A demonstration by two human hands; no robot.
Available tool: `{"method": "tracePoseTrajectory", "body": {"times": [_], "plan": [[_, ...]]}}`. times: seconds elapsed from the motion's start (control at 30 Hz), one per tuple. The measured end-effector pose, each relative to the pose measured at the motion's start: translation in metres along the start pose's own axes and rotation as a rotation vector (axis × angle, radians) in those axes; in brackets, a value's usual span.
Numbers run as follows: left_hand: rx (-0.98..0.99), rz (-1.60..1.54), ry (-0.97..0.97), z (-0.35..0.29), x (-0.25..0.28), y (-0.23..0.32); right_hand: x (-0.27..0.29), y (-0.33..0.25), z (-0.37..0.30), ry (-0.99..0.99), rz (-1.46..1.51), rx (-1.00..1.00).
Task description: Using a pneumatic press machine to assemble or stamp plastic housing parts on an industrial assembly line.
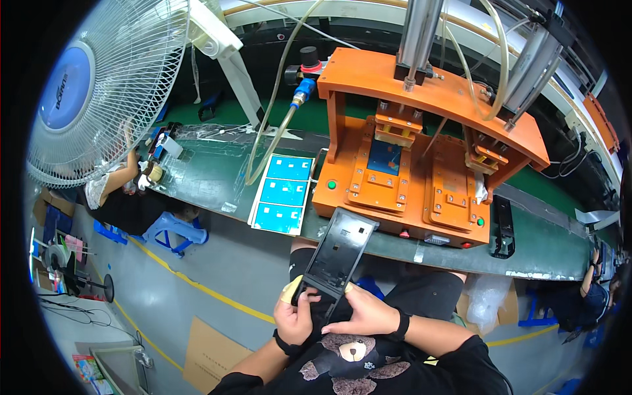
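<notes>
A black plastic housing, shallow and rectangular with cutouts, is held over my lap, its far end reaching the bench edge. My left hand grips its near left corner, with a yellow cover on a fingertip. At the near right corner, my right hand holds it too, thumb stretched below. In front stands an orange two-station press with metal cylinders above. A blue sheet piece lies in its left fixture. Beside the press, a sheet with blue rectangular films lies on the bench.
Another black housing rests on the bench right of the press. A large fan stands at upper left. Air hoses run beside the press. One co-worker sits at left near a blue stool, another at far right.
</notes>
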State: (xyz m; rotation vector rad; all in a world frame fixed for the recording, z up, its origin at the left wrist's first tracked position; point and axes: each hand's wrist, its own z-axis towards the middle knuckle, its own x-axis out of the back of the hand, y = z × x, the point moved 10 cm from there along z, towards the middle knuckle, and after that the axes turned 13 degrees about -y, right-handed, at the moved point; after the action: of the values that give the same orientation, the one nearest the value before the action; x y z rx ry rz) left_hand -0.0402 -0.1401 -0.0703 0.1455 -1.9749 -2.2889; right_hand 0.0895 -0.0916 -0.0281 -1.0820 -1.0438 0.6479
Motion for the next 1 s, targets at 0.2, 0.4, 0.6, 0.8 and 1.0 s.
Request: {"method": "tracePoseTrajectory", "body": {"times": [0.2, 0.4, 0.6, 0.8, 1.0], "plan": [[-0.185, 0.137, -0.173, 0.027, -0.041, 0.026, 0.013, 0.013, -0.045, 0.215, 0.071, -0.045], [-0.195, 0.049, -0.345, 0.044, -0.088, 0.028, 0.021, 0.025, -0.083, 0.481, 0.153, -0.028], [-0.386, 0.025, -0.626, 0.058, -0.118, 0.049, 0.038, 0.019, -0.104, 0.572, 0.143, 0.015], [-0.232, 0.147, -0.783, 0.087, -0.121, 0.062, 0.051, 0.016, -0.116, 0.489, 0.205, -0.087], [-0.126, 0.191, -0.807, 0.094, -0.153, 0.074, 0.062, 0.003, -0.105, 0.441, -0.033, -0.189]]}}
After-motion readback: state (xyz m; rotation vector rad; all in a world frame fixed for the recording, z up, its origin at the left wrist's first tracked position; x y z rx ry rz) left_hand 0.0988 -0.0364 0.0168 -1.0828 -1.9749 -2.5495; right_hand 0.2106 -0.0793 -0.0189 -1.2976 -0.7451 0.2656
